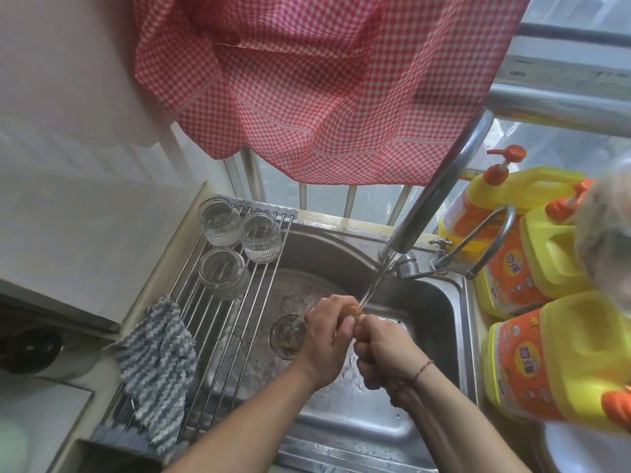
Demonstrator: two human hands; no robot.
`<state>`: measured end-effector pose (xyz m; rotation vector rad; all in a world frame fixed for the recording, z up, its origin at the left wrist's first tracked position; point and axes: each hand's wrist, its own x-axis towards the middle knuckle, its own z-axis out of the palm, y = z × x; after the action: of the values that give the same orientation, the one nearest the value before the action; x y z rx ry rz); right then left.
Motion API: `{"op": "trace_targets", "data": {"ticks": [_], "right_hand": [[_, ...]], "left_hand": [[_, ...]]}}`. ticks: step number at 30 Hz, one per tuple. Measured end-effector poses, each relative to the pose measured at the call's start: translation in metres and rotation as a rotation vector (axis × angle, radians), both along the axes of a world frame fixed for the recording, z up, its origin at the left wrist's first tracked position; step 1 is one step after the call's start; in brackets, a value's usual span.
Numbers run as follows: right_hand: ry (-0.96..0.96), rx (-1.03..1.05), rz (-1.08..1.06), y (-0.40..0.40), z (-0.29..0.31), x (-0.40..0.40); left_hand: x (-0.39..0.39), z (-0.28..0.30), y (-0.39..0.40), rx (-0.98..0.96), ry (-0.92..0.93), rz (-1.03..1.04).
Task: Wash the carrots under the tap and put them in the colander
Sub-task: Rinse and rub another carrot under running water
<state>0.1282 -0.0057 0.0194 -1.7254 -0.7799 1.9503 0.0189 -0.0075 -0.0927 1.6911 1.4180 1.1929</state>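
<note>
Over the steel sink [440,322] my two hands meet under a thin stream of water [374,285] running from the tap [426,199]. A carrot [351,309] shows only as a small orange patch between them. My left hand [327,332] curls its fingers round it from the left. My right hand [382,349] grips it from the right with fingers curled tight. Most of the carrot is hidden by the hands. No colander is in view.
A roll-up wire rack [218,322] spans the sink's left part, carrying three glass jars [222,271] and a striped blue cloth [157,373]. Several yellow detergent bottles [553,363] stand at the right. A red checked cloth [324,83] hangs above. The drain strainer [286,336] lies in the basin.
</note>
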Motion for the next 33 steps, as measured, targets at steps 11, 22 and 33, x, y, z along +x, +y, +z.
{"op": "trace_targets", "data": {"ticks": [11,22,33], "right_hand": [[-0.444,0.289,0.384,-0.006,-0.027,0.002],[0.032,0.052,-0.018,0.011,-0.023,0.034],[0.028,0.104,0.099,0.007,-0.025,0.026]], "left_hand": [[0.022,0.003,0.002,-0.416,-0.534,0.149],[-0.025,0.017,0.010,-0.155,0.245,-0.378],[-0.032,0.016,-0.002,-0.248,0.053,-0.204]]}}
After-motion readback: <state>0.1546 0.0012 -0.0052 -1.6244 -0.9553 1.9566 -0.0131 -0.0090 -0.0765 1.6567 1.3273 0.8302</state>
